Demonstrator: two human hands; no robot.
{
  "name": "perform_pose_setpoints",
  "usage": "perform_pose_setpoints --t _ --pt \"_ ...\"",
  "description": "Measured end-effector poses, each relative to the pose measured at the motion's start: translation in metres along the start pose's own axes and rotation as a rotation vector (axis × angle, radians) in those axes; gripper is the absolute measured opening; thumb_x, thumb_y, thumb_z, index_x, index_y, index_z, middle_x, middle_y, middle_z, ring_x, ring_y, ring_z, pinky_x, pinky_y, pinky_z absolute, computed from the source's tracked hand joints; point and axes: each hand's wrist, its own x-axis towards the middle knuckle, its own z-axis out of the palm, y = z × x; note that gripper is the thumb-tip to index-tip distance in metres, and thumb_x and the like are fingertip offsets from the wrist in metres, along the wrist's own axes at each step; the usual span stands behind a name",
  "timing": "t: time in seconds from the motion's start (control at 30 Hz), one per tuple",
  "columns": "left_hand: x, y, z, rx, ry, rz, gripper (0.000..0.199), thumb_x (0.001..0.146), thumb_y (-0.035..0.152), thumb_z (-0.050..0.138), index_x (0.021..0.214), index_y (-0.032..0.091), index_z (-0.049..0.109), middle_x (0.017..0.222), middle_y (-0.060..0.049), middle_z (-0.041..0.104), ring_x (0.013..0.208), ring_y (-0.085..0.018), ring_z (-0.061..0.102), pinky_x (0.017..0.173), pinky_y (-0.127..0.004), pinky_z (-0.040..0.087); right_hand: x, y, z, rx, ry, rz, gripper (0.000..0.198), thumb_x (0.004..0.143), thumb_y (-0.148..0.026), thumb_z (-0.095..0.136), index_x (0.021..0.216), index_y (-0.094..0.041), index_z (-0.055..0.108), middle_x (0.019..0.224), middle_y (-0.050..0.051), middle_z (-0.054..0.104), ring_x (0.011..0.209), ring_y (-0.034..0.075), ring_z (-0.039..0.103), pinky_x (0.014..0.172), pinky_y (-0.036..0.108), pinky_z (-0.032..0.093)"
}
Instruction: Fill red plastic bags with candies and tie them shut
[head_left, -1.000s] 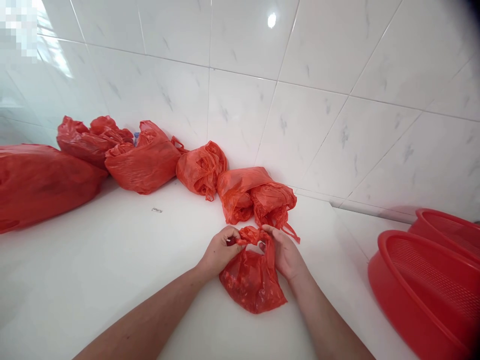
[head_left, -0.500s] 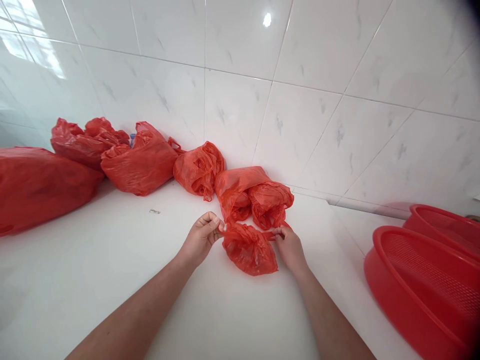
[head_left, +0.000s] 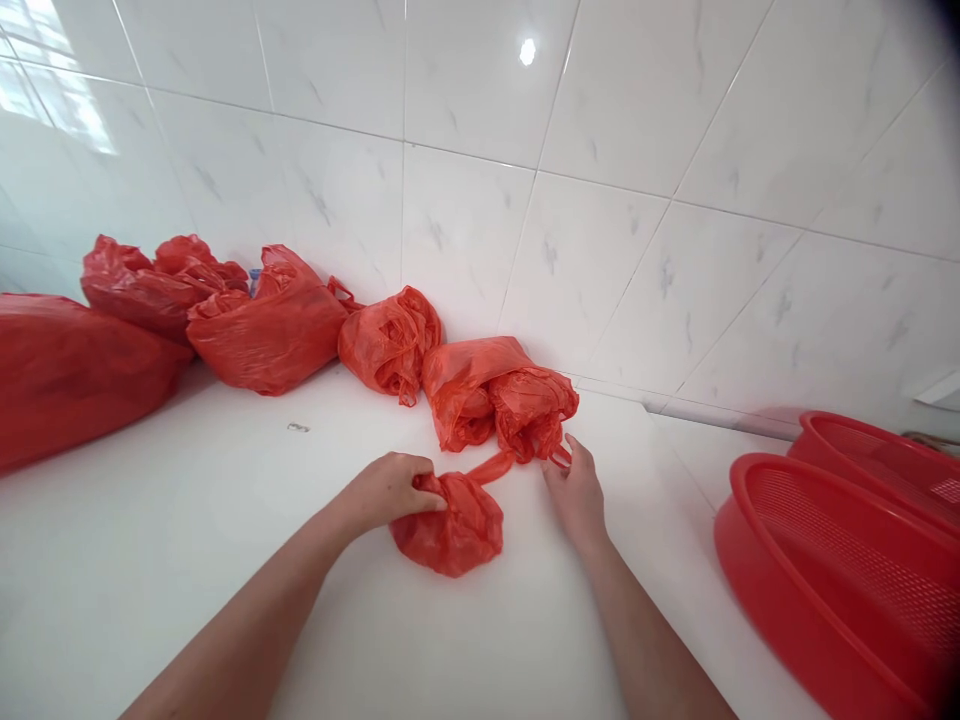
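Observation:
A small crumpled red plastic bag (head_left: 469, 530) rests on the white surface in the middle of the head view. My left hand (head_left: 401, 490) is closed on its upper left side, thumb and fingers pinching the plastic. From the bag's top a loose handle strip (head_left: 491, 467) stretches toward the bags behind. My right hand (head_left: 577, 490) is apart from the small bag, its thumb and forefinger spread. It lies beside the front of a larger bundled red bag (head_left: 536, 400), close to that bag's thin handle loop (head_left: 560, 457).
More filled red bags stand along the tiled wall (head_left: 465, 220), including a round bundle (head_left: 390, 340) and a large bag (head_left: 82, 380) far left. Two red perforated plastic baskets (head_left: 750, 540) stand at the right. A small scrap (head_left: 298, 427) lies on the white surface (head_left: 225, 530).
The small bag has moved left and toward me with my left hand, which now grips its side. My right hand has let go of its handle and stays near the larger bag.

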Motion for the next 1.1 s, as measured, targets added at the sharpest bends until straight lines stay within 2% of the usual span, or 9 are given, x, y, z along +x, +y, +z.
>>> perform_pose_setpoints --t 0.1,0.2,0.3,0.4,0.47,0.53,0.73,0.9,1.1 --pt "-0.004 -0.007 -0.033 0.017 0.125 -0.089 0.033 0.066 0.044 0.063 0.054 0.019 0.044 0.052 0.006 0.039 0.047 -0.009 0.032 0.047 -0.023 0.022 0.002 -0.003 0.002 -0.047 -0.08 0.012 0.068 0.076 -0.034 0.054 0.139 -0.03 0.029 0.123 0.006 0.054 0.1 0.024 0.057 0.08 0.035 0.042" --pt "-0.012 -0.017 -0.065 0.2 0.397 -0.233 0.038 0.071 0.052 0.057 0.058 0.019 0.044 0.051 0.006 0.036 0.048 -0.01 0.033 0.049 -0.023 0.025 0.003 -0.005 0.003 -0.077 -0.112 0.047 0.068 0.075 -0.034 0.055 0.138 -0.03 0.03 0.102 0.003 0.063 0.09 0.022 0.059 0.075 0.033 0.043" --pt "-0.018 -0.028 -0.082 0.392 0.741 -0.29 0.035 0.073 0.053 0.057 0.068 0.019 0.051 0.063 0.001 0.048 0.061 -0.016 0.047 0.058 -0.028 0.036 0.002 -0.003 0.003 -0.068 -0.081 0.054 0.051 0.077 -0.035 0.05 0.128 -0.028 0.046 0.099 0.001 0.064 0.085 0.02 0.058 0.074 0.031 0.042" --pt "-0.014 -0.032 -0.078 0.499 1.167 -0.113 0.04 0.072 0.044 0.064 0.099 0.016 0.056 0.109 -0.012 0.053 0.105 -0.033 0.048 0.085 -0.047 0.039 0.002 0.001 0.003 0.045 -0.028 0.082 0.03 0.079 -0.036 0.045 0.102 -0.026 0.062 0.091 0.0 0.064 0.078 0.019 0.056 0.07 0.03 0.041" --pt "-0.006 -0.028 -0.065 0.549 1.289 0.085 0.049 0.073 0.036 0.065 0.114 0.013 0.052 0.131 -0.017 0.04 0.123 -0.037 0.034 0.1 -0.053 0.027 0.002 0.002 0.004 0.147 0.009 0.094 0.023 0.076 -0.034 0.047 0.089 -0.024 0.063 0.089 0.001 0.062 0.076 0.019 0.054 0.068 0.03 0.04" --pt "0.003 -0.017 -0.044 0.586 1.211 0.263 0.044 0.076 0.029 0.063 0.115 0.013 0.053 0.136 -0.017 0.037 0.129 -0.035 0.03 0.106 -0.05 0.022 0.002 0.001 0.004 0.221 0.039 0.091 0.018 0.073 -0.028 0.048 0.083 -0.023 0.061 0.094 0.002 0.061 0.081 0.019 0.054 0.07 0.03 0.04" --pt "0.034 0.026 0.042 0.624 0.442 0.676 0.042 0.082 0.015 0.05 0.123 0.023 0.052 0.145 -0.01 0.032 0.133 -0.029 0.027 0.106 -0.046 0.027 0.002 0.001 0.005 0.401 0.011 0.11 0.018 0.065 -0.017 0.045 0.074 -0.023 0.06 0.098 0.001 0.063 0.086 0.02 0.054 0.073 0.03 0.041" --pt "0.074 0.031 0.094 0.574 0.232 0.522 0.056 0.08 0.025 0.054 0.134 0.027 0.041 0.152 -0.005 0.02 0.137 -0.032 0.018 0.106 -0.053 0.023 0.011 0.016 -0.002 0.655 -0.044 0.128 0.01 0.064 -0.019 0.052 0.069 -0.022 0.06 0.09 0.0 0.065 0.085 0.019 0.057 0.076 0.031 0.045" --pt "0.113 0.02 0.107 0.434 0.139 0.307 0.058 0.079 0.036 0.057 0.133 0.022 0.044 0.149 -0.01 0.026 0.136 -0.035 0.019 0.106 -0.056 0.022 0.023 0.02 -0.02 1.015 -0.233 0.204 0.034 0.071 -0.039 0.062 0.101 -0.024 0.063 0.108 0.004 0.064 0.094 0.022 0.06 0.081 0.038 0.048"
